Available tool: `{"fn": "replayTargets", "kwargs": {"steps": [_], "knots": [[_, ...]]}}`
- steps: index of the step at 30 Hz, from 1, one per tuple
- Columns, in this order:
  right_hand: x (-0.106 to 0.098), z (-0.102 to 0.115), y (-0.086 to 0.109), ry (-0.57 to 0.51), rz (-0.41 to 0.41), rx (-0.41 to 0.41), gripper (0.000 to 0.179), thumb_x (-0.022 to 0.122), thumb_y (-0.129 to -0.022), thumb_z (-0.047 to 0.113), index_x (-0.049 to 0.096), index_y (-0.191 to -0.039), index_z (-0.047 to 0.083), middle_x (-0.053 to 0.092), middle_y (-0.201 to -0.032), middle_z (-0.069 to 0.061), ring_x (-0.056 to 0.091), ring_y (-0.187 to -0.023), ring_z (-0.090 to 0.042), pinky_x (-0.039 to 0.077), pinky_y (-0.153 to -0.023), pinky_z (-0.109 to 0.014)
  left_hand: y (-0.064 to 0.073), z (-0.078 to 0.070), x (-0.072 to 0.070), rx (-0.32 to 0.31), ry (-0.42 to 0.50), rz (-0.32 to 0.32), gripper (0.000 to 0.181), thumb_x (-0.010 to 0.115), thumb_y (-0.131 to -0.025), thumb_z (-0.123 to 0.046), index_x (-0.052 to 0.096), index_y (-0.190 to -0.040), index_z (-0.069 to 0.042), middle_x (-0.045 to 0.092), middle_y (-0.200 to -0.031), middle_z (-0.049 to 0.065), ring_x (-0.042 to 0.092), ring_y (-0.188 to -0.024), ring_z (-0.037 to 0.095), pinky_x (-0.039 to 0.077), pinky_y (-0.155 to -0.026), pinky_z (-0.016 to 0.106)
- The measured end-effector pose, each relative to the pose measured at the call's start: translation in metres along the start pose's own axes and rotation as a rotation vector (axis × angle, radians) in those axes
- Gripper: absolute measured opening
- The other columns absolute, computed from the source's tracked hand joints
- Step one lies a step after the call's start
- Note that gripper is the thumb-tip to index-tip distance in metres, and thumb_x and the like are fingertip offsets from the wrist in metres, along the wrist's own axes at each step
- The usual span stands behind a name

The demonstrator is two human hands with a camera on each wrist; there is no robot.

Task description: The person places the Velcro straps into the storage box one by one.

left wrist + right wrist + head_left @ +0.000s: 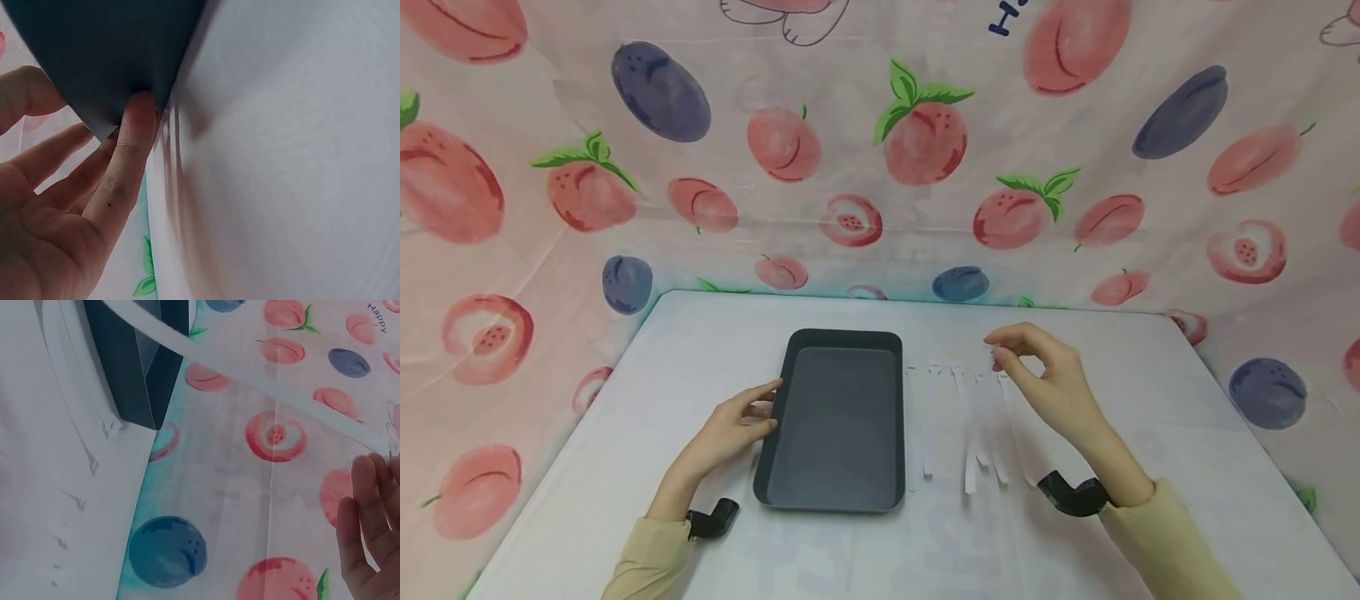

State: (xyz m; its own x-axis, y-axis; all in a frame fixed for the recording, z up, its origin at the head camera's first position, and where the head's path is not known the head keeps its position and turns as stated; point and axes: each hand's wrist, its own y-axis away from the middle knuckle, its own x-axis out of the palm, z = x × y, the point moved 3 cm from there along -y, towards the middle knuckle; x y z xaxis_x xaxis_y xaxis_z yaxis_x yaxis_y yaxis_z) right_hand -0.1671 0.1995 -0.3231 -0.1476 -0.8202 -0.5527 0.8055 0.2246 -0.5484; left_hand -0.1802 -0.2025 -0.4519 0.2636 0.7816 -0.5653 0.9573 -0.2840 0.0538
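A dark grey rectangular tray [842,500] lies on the white table. My left hand [730,427] holds the tray's left side, fingertips at its rim. In the left wrist view, one finger [128,137] presses the tray's outer wall [119,56], while other fingers pass behind its edge. To the right of the tray, my right hand [1052,379] is raised above the table, pinching the end of a thin white strip [250,381]. In the right wrist view this strip slants across from the fingers [369,494] to the upper left. Its far end is out of that view.
Several more white strips [929,425] with small heads lie side by side on the table [1120,467], right of the tray. A fruit-printed cloth [850,150] hangs behind the table and at its sides.
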Motion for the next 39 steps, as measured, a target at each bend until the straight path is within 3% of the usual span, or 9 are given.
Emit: {"fn": "replayTargets", "kwargs": {"steps": [13,31,39], "knots": [[0.021,0.014,-0.013,-0.115,0.000,-0.021,0.023,0.060,-0.089,-0.004,0.068,-0.107,0.009,0.068,-0.086,-0.003,0.063,-0.078,-0.006,0.050,-0.075,-0.016,0.000,0.002,0.000,0.004,0.006,0.004,0.061,0.062,-0.090,-0.011,0.041,-0.146,-0.012,0.049,-0.139,0.023,0.058,-0.117,0.037,0.051,-0.093,0.050],[0.051,0.032,-0.035,-0.208,0.039,-0.019,0.017,0.060,-0.092,0.003,0.068,-0.106,0.007,0.068,-0.088,-0.005,0.064,-0.077,-0.010,0.052,-0.078,-0.022,-0.002,0.001,0.000,-0.008,0.016,0.006,0.061,0.062,-0.089,-0.010,0.041,-0.147,-0.011,0.048,-0.140,0.023,0.059,-0.117,0.037,0.052,-0.091,0.047],[0.066,0.036,-0.045,-0.257,0.062,-0.002,0.015,0.059,-0.092,0.005,0.068,-0.105,0.007,0.068,-0.089,-0.008,0.065,-0.075,-0.013,0.052,-0.073,-0.024,-0.001,0.001,-0.001,-0.013,0.013,0.004,0.061,0.062,-0.090,-0.011,0.041,-0.147,-0.012,0.049,-0.140,0.023,0.058,-0.117,0.037,0.052,-0.090,0.047]]}}
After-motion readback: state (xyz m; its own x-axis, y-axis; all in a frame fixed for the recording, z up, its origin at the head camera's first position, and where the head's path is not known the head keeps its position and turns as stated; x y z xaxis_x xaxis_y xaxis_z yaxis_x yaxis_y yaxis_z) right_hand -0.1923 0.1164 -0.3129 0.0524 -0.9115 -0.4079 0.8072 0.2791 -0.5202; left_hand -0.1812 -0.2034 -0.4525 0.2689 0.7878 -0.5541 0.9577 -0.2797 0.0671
